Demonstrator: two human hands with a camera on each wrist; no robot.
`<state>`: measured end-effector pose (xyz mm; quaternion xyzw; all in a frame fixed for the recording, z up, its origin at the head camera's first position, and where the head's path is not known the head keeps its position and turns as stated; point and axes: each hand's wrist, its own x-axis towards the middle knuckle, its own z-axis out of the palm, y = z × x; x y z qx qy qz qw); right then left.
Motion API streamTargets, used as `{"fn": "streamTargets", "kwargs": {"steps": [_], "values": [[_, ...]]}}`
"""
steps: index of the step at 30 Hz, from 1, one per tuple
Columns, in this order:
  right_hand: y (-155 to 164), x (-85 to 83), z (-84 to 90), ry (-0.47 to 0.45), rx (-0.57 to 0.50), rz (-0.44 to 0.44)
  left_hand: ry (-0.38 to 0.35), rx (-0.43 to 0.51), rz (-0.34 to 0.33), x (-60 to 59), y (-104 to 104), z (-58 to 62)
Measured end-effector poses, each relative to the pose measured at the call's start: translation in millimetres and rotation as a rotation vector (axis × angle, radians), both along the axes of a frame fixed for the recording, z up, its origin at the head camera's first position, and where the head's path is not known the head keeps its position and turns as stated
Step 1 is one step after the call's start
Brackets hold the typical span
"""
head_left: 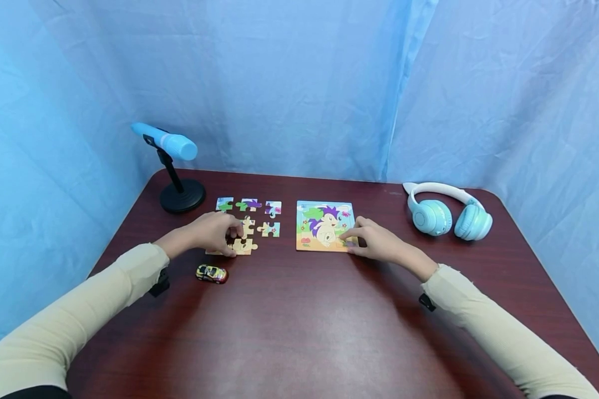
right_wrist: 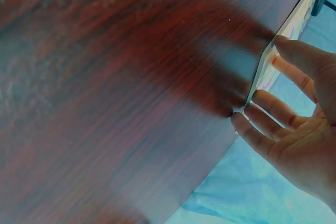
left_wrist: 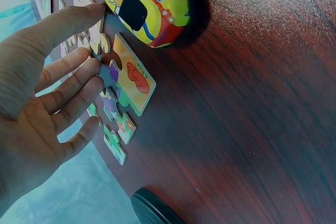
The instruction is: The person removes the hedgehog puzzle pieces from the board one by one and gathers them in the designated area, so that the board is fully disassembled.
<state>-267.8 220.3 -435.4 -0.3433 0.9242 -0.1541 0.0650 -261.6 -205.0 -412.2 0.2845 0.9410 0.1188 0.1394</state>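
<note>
The loose puzzle pieces (head_left: 248, 223), left of the puzzle board (head_left: 324, 225) on the table (head_left: 299, 321), are touched by the left hand (head_left: 211, 233), fingers spread and relaxed. The board's near right corner is touched by the right hand (head_left: 376, 241), fingers straight. A toy car (head_left: 212, 273) is parked near the left wrist.

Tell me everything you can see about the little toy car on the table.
The toy car is small, glossy yellow with red and blue stripes, dark windows and black wheels; it looks like painted metal or plastic. It stands upright on the dark wooden table, just nearer the person than the left hand and loose puzzle pieces. Nothing touches it.
</note>
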Motion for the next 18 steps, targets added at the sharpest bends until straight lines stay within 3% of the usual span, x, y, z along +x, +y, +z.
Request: {"fn": "streamTargets", "kwargs": {"steps": [10, 18], "values": [[1, -2.2, -1.0, 0.004, -0.014, 0.012, 0.012, -0.006, -0.009, 1.1, 2, 3.0], [3, -4.5, -3.0, 0.000, -0.041, 0.020, 0.029, 0.013, -0.031, 3.4, 16, 6.4]]}}
